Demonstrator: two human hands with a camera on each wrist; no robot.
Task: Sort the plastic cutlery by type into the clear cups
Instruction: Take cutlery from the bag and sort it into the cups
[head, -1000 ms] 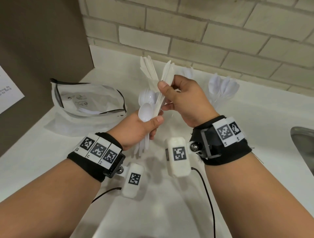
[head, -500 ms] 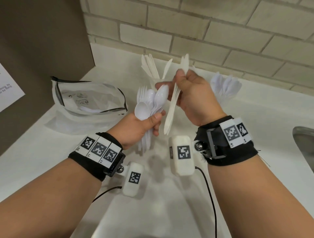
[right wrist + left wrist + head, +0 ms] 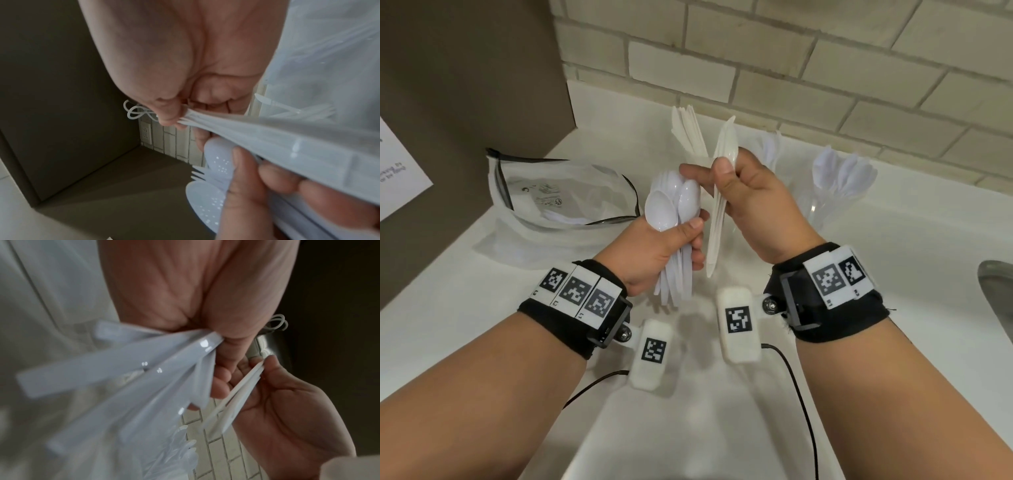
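Note:
My left hand (image 3: 667, 246) grips a bundle of white plastic spoons and forks (image 3: 671, 209), bowls up, handles fanned out below the fist (image 3: 144, 369). Just to its right, my right hand (image 3: 743, 195) pinches a few white knives (image 3: 719, 205) upright, apart from the bundle; the right wrist view shows them (image 3: 267, 138) crossing in front of my left thumb. Behind the hands, three clear cups stand by the wall: one with knives (image 3: 688, 133), one with forks (image 3: 770, 150), mostly hidden by my right hand, and one with spoons (image 3: 839, 178).
An open clear zip bag (image 3: 558, 195) with some cutlery inside lies on the white counter (image 3: 465, 308) at the left, against a brown side wall. A metal sink rim (image 3: 996, 294) shows at the right edge. Brick wall stands behind the cups.
My right hand pulled the knives out of the bundle in my left hand and now holds them apart, beside it. The left hand stayed nearly still.

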